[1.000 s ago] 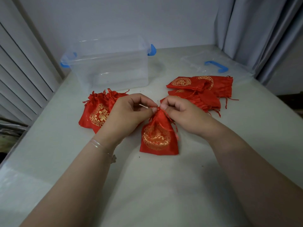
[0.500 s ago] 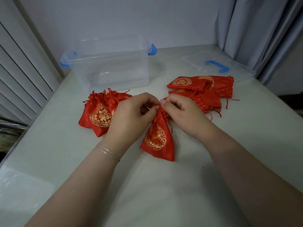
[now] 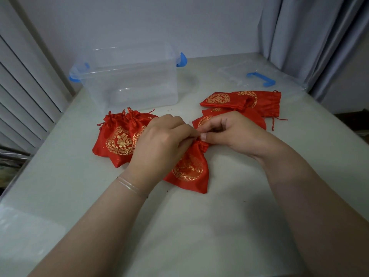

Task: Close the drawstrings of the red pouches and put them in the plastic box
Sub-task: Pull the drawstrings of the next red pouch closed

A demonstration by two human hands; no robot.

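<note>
Presently: clear plastic box (image 3: 129,80) sitting empty behind | cinched satin pouches (image 3: 119,140) piling at left, seemingly awaiting boxing | left hand (image 3: 159,144) and right hand (image 3: 229,132) pinching gathered neck of red pouch (image 3: 189,168), apparently drawing cords | flat open pouches (image 3: 239,102) waiting at right.

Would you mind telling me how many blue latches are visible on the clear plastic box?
2: the left latch on the plastic box's left end, the right latch on its right end. None looks hidden.
</note>
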